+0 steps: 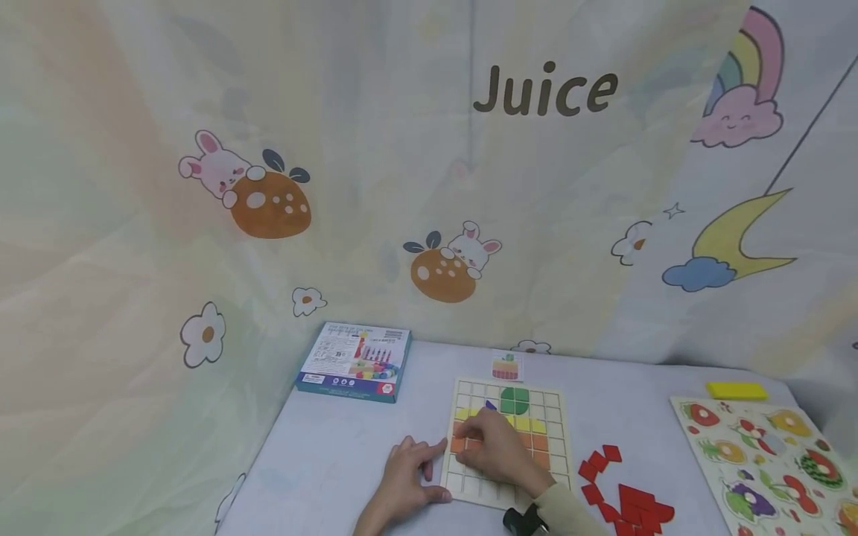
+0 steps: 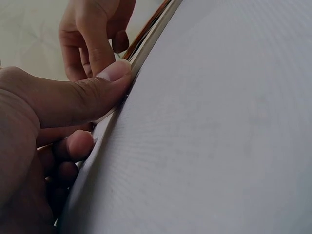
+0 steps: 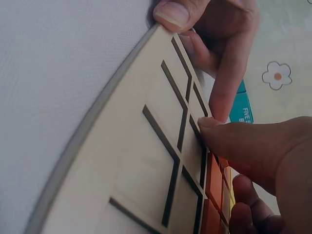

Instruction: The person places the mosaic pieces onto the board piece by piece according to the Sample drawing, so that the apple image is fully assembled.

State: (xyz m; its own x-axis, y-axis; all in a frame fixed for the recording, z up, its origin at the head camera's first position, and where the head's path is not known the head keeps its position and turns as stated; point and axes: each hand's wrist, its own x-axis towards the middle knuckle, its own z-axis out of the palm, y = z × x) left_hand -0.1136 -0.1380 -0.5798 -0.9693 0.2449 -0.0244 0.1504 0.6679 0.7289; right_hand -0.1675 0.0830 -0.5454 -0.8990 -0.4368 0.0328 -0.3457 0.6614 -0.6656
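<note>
A pale grid board (image 1: 482, 493) lies on the table, with green tiles (image 1: 515, 400), a yellow row (image 1: 536, 426) and orange tiles (image 1: 536, 441) set in its squares. A small dark blue piece (image 1: 491, 406) shows near the green ones. My left hand (image 1: 405, 476) rests at the board's left side, its thumb touching the near left corner and its index finger along the edge. Bent over the orange tiles is my right hand (image 1: 496, 447); in the right wrist view its thumb (image 3: 229, 134) touches the board beside them. Whether those fingers pinch a tile is hidden.
Loose red tiles (image 1: 637, 506) lie scattered right of the board. A small picture card (image 1: 507, 366) sits behind it. At the back left is a boxed set (image 1: 355, 361). A fruit-picture sheet (image 1: 720, 458) and a yellow block (image 1: 736, 391) occupy the right side.
</note>
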